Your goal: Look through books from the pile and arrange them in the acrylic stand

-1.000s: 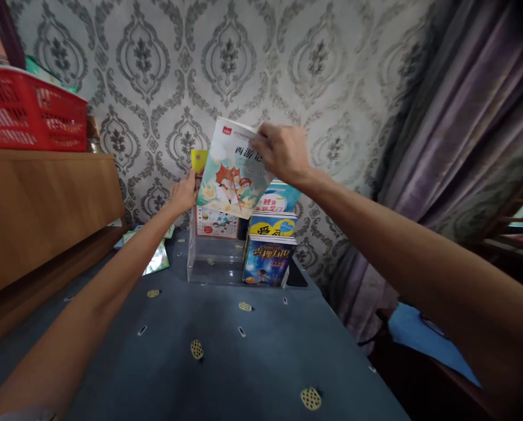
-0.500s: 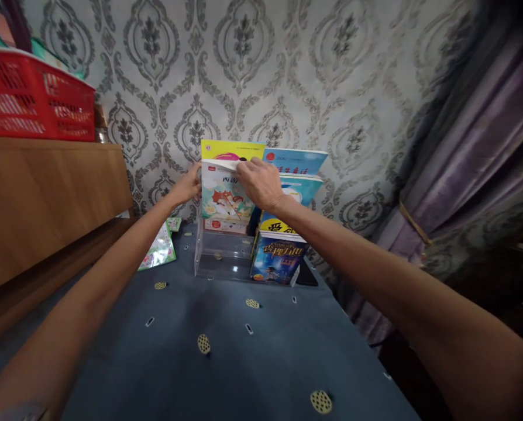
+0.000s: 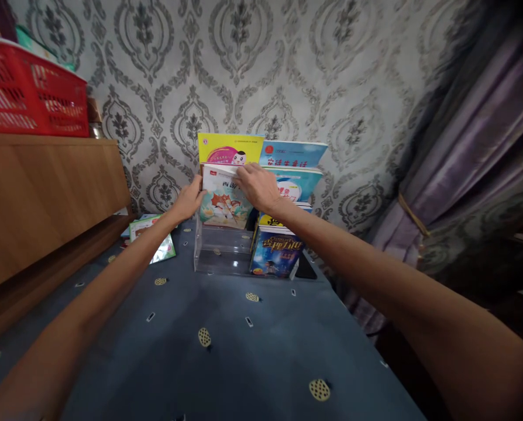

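A pale book with an orange-and-white cartoon figure (image 3: 224, 206) stands in the left half of a clear tiered book rack (image 3: 221, 264). My right hand (image 3: 260, 186) is closed over its top right edge. My left hand (image 3: 189, 199) grips its left edge, fingertips on the cover. Behind it rises a yellow book (image 3: 231, 147). To the right stand a blue book (image 3: 293, 153), a teal book (image 3: 293, 183) partly behind my right hand, and a dark blue book (image 3: 276, 255) on the front tier.
A grey-blue patterned cloth (image 3: 226, 374) covers the table. Several booklets (image 3: 161, 248) lie left of the rack, partly behind my left arm. A wooden cabinet (image 3: 46, 204) bears a red basket (image 3: 33, 90). A purple curtain (image 3: 458, 158) hangs at right.
The pale book has sunk lower in the rack, hiding the red-marked strip below it and baring more of the yellow book. My left hand has come further round onto its left edge.
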Motion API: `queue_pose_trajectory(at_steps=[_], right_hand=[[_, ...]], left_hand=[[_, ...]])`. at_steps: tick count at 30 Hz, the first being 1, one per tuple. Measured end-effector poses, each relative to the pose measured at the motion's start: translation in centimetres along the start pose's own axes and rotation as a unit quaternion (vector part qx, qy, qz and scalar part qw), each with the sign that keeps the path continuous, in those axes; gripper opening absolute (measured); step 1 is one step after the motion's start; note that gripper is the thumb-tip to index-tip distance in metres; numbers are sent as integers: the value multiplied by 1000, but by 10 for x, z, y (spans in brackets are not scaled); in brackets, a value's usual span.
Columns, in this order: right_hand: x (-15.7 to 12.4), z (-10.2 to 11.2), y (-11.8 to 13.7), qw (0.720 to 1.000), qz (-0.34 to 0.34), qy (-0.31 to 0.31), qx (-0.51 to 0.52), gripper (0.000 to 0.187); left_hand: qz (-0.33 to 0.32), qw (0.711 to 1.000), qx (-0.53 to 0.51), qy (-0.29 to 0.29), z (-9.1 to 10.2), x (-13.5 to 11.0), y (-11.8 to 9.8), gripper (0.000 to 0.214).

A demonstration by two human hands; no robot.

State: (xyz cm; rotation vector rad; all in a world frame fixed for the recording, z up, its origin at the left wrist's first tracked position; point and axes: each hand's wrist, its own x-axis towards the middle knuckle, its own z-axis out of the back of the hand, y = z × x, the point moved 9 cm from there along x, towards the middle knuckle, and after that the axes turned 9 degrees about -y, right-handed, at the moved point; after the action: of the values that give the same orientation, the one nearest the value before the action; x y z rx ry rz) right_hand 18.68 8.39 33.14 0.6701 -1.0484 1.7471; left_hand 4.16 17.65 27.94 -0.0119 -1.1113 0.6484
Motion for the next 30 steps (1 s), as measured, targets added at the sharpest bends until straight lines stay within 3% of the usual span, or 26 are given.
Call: queue_pose_trajectory(at_steps=[2, 6, 11, 16, 22, 30], right_hand=[[-5, -3, -1, 1000, 4, -9, -3, 24], [-13, -9, -3, 1000, -3, -28, 6, 33], [-22, -16, -5, 998, -41, -15, 49, 47], [-35, -8, -11, 988, -78, -66, 116, 60], [-62, -10, -32, 970, -148, -101, 165, 67], [-98, -30, -43, 938, -220, -90, 250, 61]], left_hand=[[11, 999, 40, 9, -3, -1, 4, 27], [44, 996, 79, 16, -8, -3, 19, 21], [55, 996, 65, -3, -8, -9, 26, 18], [42, 998, 42, -24, -10, -20, 25, 11], [59, 997, 34, -43, -13, -29, 22, 31], [109, 990, -81, -47, -26, -6, 42, 43]])
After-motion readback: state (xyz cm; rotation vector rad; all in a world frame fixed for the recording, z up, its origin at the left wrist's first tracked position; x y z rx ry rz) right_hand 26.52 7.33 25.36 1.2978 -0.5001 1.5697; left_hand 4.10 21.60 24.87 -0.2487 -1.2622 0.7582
